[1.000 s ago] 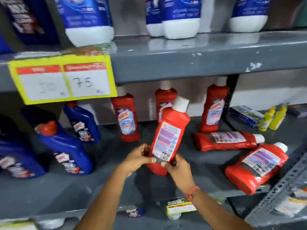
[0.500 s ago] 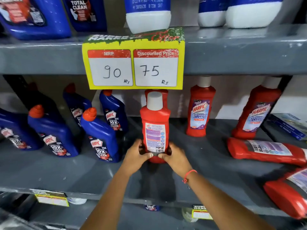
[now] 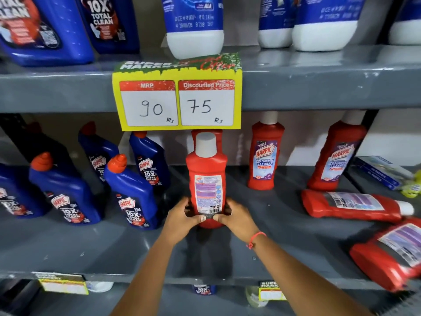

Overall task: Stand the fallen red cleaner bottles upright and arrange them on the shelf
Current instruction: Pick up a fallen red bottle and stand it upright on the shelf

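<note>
A red cleaner bottle (image 3: 206, 172) with a white cap stands upright on the grey shelf (image 3: 284, 224), its back label facing me. My left hand (image 3: 182, 218) and my right hand (image 3: 237, 218) clasp its base from either side. Another red bottle (image 3: 218, 134) is partly hidden right behind it. Two more red bottles (image 3: 265, 156) (image 3: 337, 156) stand upright further right. A red bottle (image 3: 355, 205) lies on its side at the right, cap pointing right. Nearer the shelf's front edge, a second fallen red bottle (image 3: 391, 252) lies at the far right.
Several blue cleaner bottles (image 3: 132, 192) stand to the left of the held bottle. A yellow price card (image 3: 177, 96) hangs from the upper shelf, just above the held bottle's cap. A flat blue box (image 3: 380, 171) and small yellow bottles (image 3: 411, 188) sit at the far right.
The held red bottle went from tilted and raised to upright on the shelf, further left near the blue bottles. Both hands stayed on its base, and my view swung left.
</note>
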